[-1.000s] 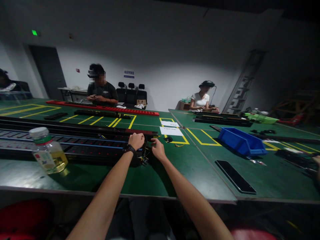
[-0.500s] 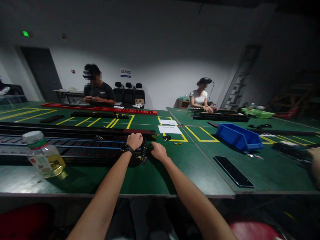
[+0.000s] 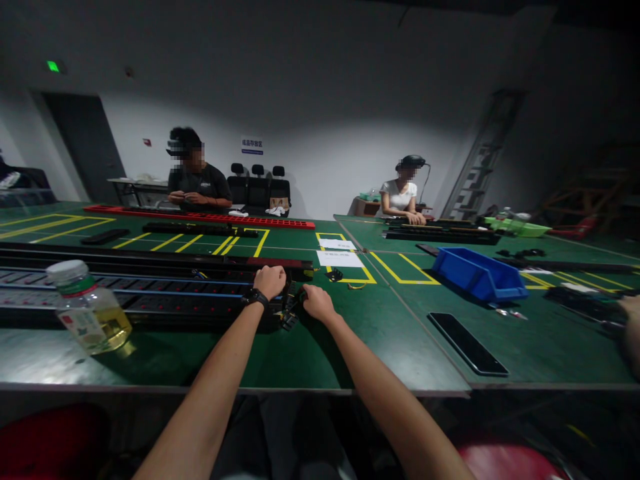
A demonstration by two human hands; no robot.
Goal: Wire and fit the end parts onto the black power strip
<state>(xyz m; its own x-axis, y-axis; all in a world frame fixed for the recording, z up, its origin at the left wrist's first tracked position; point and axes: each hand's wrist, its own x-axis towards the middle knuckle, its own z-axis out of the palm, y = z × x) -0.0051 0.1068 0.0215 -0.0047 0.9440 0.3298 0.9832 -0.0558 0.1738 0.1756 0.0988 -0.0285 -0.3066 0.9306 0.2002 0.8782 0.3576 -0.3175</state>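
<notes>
My left hand (image 3: pixel 271 282), with a black watch (image 3: pixel 255 298) on its wrist, is closed at the right end of a long black strip unit (image 3: pixel 165 303) with blue lines and red dots. Just to the right, my right hand (image 3: pixel 319 303) has its fingers curled and pressed together beside the same end. Between the hands are small black connectors (image 3: pixel 289 321) with thin wires. What the fingertips hold is too dark and small to make out. Behind my left hand runs a black rail (image 3: pixel 225 268) with a dark red patch.
A drink bottle (image 3: pixel 90 310) stands at the left. On the right lie a phone (image 3: pixel 467 343) and a blue bin (image 3: pixel 477 277). Two people work across the green table (image 3: pixel 380 347), near a red rack (image 3: pixel 200 217). Another person's hand (image 3: pixel 629 313) shows at the right edge.
</notes>
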